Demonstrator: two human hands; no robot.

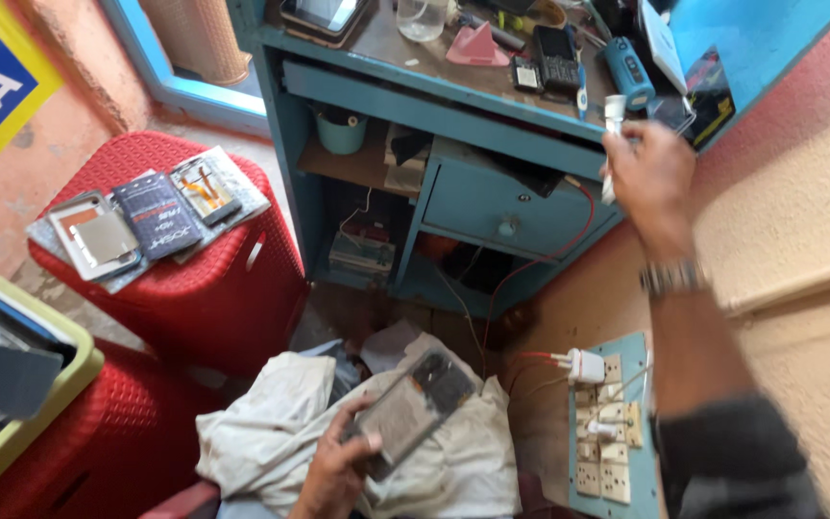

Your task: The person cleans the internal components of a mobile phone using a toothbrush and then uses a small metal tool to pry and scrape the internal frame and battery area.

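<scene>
My left hand [336,468] holds an opened phone body [413,406] with its dark innards showing, low in the view above a crumpled white cloth [271,423] on my lap. My right hand [650,173] is raised at the right edge of the blue desk [453,91] and grips a slim white tool [612,130] that points up. A metal watch [672,278] sits on that wrist.
The desk top carries a dark phone [557,60], a blue cylinder device [626,72], a pink stand [477,46] and a clear cup [422,17]. A red plastic stool [194,269] at left bears phone parts [151,216]. A switchboard with a white plug [588,367] sits at the wall.
</scene>
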